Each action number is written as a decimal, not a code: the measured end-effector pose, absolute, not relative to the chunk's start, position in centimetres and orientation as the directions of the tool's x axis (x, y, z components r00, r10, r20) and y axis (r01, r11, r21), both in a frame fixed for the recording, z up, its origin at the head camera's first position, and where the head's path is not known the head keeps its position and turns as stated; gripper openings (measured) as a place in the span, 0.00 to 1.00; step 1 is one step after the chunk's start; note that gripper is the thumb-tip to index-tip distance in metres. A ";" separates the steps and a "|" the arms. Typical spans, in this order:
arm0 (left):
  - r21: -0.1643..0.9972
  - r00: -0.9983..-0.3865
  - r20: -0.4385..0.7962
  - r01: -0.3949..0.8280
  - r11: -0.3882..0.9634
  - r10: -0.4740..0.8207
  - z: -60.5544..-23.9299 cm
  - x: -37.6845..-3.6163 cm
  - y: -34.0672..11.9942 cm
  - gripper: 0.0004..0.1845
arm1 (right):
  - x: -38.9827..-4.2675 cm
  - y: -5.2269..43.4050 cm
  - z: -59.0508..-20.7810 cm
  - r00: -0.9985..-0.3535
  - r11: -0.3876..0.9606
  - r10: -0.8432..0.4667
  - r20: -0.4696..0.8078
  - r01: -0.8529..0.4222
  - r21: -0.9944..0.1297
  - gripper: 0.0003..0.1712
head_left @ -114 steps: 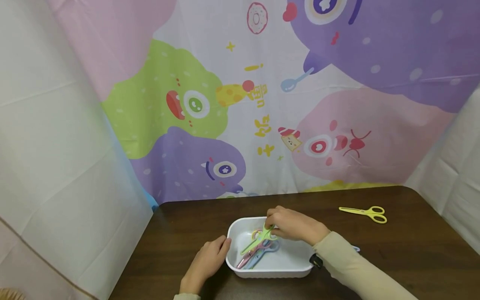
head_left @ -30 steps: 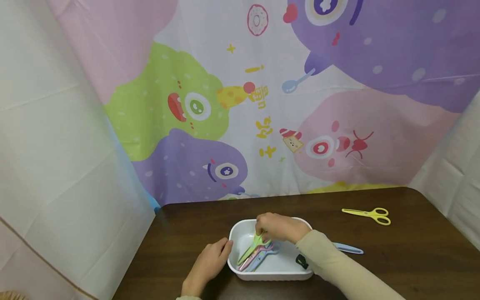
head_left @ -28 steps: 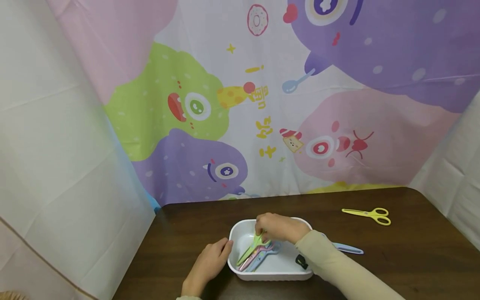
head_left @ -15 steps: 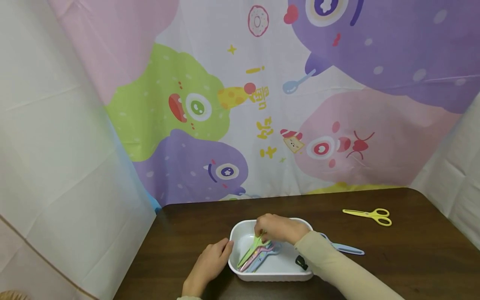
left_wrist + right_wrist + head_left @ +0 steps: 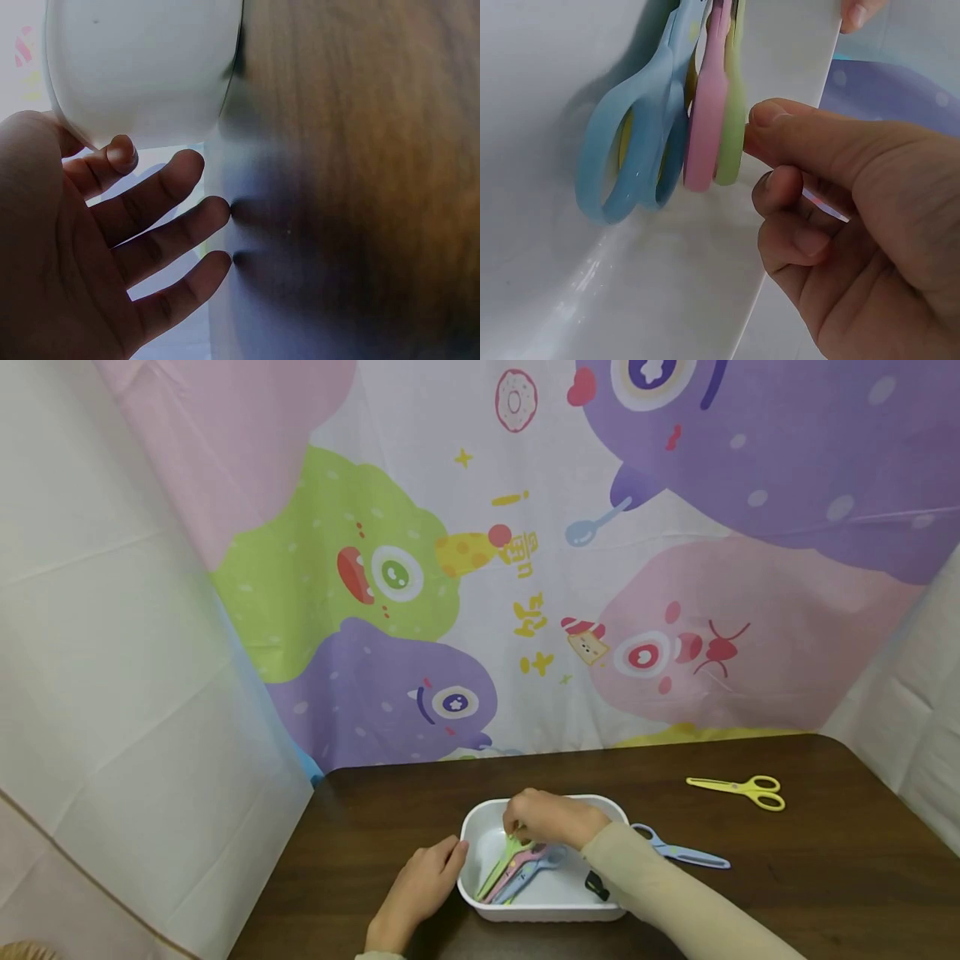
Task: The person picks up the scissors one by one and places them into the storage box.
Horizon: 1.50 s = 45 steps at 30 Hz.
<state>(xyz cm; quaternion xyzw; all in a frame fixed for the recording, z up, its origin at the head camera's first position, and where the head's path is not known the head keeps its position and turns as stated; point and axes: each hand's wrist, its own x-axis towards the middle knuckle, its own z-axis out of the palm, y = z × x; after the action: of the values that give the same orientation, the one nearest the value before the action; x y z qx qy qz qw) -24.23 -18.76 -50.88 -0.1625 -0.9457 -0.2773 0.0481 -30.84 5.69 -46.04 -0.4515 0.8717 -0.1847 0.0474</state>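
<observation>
A white tub [image 5: 547, 912] stands on the dark wooden table [image 5: 787, 877] and holds green scissors [image 5: 497, 870], pink scissors [image 5: 517, 867] and blue scissors [image 5: 536, 868] side by side. My right hand [image 5: 551, 818] reaches into the tub over their handles. In the right wrist view the thumb tip of this hand [image 5: 817, 225] touches the edge of the green scissors [image 5: 731, 97], next to the pink [image 5: 709, 112] and blue [image 5: 630, 165] pairs. Its fingers curl with nothing between them. My left hand [image 5: 420, 885] rests with straight fingers [image 5: 172, 217] against the tub's [image 5: 142, 67] left wall.
A second pair of blue scissors [image 5: 678, 852] lies on the table just right of the tub, behind my right sleeve. Yellow scissors [image 5: 738, 789] lie at the far right. A cartoon-printed cloth [image 5: 525, 568] hangs behind the table, with white sheets at both sides.
My right hand has shifted a little left and lower in the tub, laying the green scissors down beside the others. The left hand has stayed at the tub's side.
</observation>
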 end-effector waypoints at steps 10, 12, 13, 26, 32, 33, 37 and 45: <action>0.500 -0.939 0.199 0.343 0.795 0.280 -50.9 -24.3 -18.7 0.18 | -30.8 5.9 -45.8 -0.614 0.550 -0.787 0.060 -0.743 -0.382 0.04; 0.501 -0.940 0.197 0.342 0.795 0.280 -50.9 -24.2 -18.7 0.19 | -30.7 6.0 -45.7 -0.620 0.558 -0.783 0.054 -0.738 -0.379 0.05; 0.500 -0.940 0.193 0.340 0.796 0.280 -50.9 -24.2 -18.7 0.19 | -30.7 6.1 -45.6 -0.622 0.561 -0.781 0.054 -0.738 -0.376 0.05; 0.520 -0.947 0.168 0.321 0.792 0.274 -51.1 -24.3 -18.8 0.20 | -30.1 7.0 -44.4 -0.697 0.636 -0.717 0.008 -0.659 -0.402 0.20; 0.524 -0.949 0.156 0.315 0.792 0.274 -51.1 -24.3 -18.8 0.19 | -29.9 7.9 -44.1 -0.707 0.643 -0.707 0.010 -0.649 -0.406 0.21; 0.522 -0.949 0.157 0.315 0.793 0.274 -51.1 -24.3 -18.8 0.19 | -29.8 8.1 -44.1 -0.707 0.642 -0.707 0.013 -0.650 -0.406 0.21; 0.509 -0.949 0.157 0.315 0.801 0.273 -51.2 -24.4 -18.8 0.19 | -29.7 8.6 -44.0 -0.698 0.630 -0.715 0.040 -0.668 -0.396 0.21; 0.507 -0.952 0.144 0.307 0.806 0.271 -51.1 -24.4 -18.8 0.18 | -29.7 9.7 -43.8 -0.680 0.610 -0.727 0.090 -0.701 -0.370 0.22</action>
<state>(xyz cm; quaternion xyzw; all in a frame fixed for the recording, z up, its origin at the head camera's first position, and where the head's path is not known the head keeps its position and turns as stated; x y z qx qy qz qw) -24.42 -18.81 -51.13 -0.1521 -0.9497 -0.2719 0.0324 -29.70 9.66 -43.75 -0.3983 0.8965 -0.1909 0.0346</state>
